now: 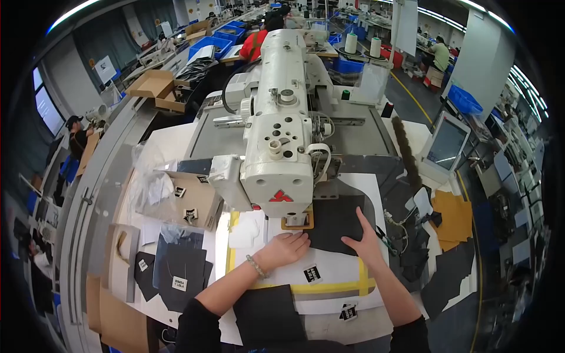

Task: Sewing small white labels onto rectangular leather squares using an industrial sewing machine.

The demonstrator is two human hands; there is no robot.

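A black flat panel (338, 219) lies on a white board (276, 276) edged with yellow tape, under the head of a large white sewing machine (276, 135). My right hand (364, 238) rests on the panel's right side, thumb and forefinger spread. My left hand (283, 248), a beaded bracelet at its wrist, lies with fingers stretched at the panel's left edge, just below the brass-coloured clamp frame (298, 220). Its fingertips come close to the clamp; whether they touch it I cannot tell. A black-and-white label (312, 272) sits on the board between my forearms.
More labels (348, 312) and a black piece (269, 320) lie nearer me. To the left are labelled dark pieces (187, 262) and an open carton (203, 197). Dark scraps (450, 276), orange-yellow sheets (452, 215) and a control screen (446, 144) stand right. Other people work farther off.
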